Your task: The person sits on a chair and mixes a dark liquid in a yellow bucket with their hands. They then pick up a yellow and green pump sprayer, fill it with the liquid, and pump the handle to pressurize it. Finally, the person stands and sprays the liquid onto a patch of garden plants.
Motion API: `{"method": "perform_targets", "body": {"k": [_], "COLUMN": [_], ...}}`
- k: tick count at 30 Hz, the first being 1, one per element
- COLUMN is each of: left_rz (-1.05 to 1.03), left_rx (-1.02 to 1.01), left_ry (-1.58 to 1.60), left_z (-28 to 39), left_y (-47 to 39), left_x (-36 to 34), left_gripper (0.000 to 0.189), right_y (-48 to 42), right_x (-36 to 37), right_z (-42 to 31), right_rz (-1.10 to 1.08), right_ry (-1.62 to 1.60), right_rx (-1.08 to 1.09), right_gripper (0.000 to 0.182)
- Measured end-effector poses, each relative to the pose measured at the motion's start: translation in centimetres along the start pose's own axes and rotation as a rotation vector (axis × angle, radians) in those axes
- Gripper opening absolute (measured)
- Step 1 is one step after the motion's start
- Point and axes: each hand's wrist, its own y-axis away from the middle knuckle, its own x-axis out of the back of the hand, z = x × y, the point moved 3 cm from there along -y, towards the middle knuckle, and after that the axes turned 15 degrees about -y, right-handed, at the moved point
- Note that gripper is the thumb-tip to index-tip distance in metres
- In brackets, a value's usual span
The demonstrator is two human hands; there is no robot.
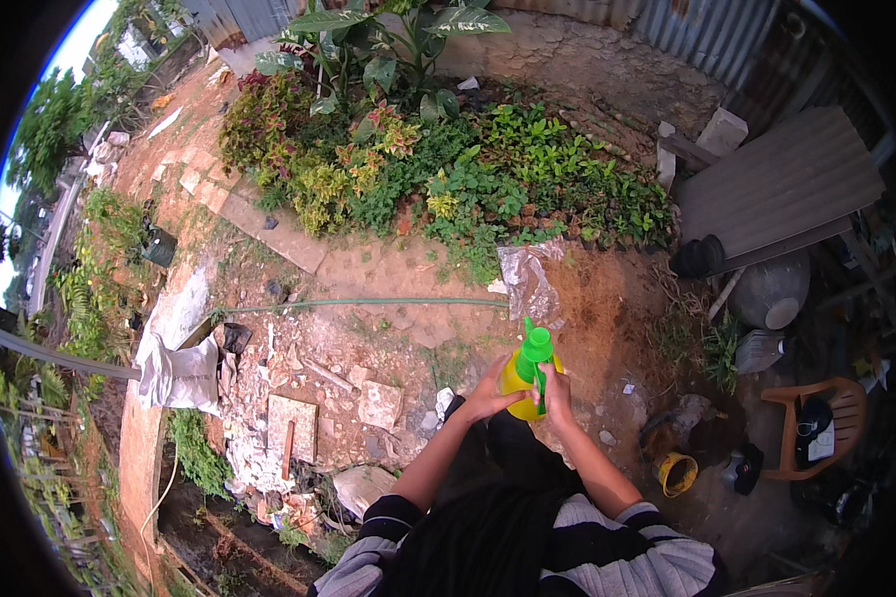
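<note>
Before my body I hold a yellow pressure sprayer bottle (521,407) with a bright green pump head (536,348). My left hand (490,393) wraps the side of the yellow tank. On the green handle, my right hand (555,393) is closed, with the fingers partly hidden. The nozzle points away from me, towards the plants. Just beyond it, a crumpled clear plastic sheet (529,280) lies on the soil. Behind the sheet grows a bed of low green seedlings (560,149).
A green hose (366,301) crosses the ground to the left. Broken tiles (293,427) and rubble lie near a white sack (179,373). On my right are a brown plastic chair (855,425), a yellow bucket (676,474) and a corrugated sheet (780,186) on supports.
</note>
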Motion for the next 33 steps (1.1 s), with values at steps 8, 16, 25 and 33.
{"method": "perform_targets", "body": {"k": [8,16,25,33], "left_rz": [-0.028,-0.017,-0.028,-0.040], "left_rx": [-0.030,-0.230,-0.212,-0.129], "left_ry": [0.049,-0.033,-0.200,-0.185], "left_z": [-0.8,-0.8,-1.8,-0.5], "left_y": [0.1,1.0,1.0,0.3], "left_x": [-0.9,-1.7,-3.9,-4.8], "left_gripper": [0.086,0.082,0.080,0.082], "right_y": [-1.0,0.3,0.5,0.8], "right_x": [1.4,1.3,2.7,3.9], "right_z": [0.5,1.7,1.5,-0.4], "right_rz": [-0.039,-0.097,-0.057,0.043], "right_ry": [0.070,0.067,0.055,0.001], "right_rx": [-0.015,-0.085,-0.034,0.029], "right_gripper": [0.027,0.030,0.033,0.031]}}
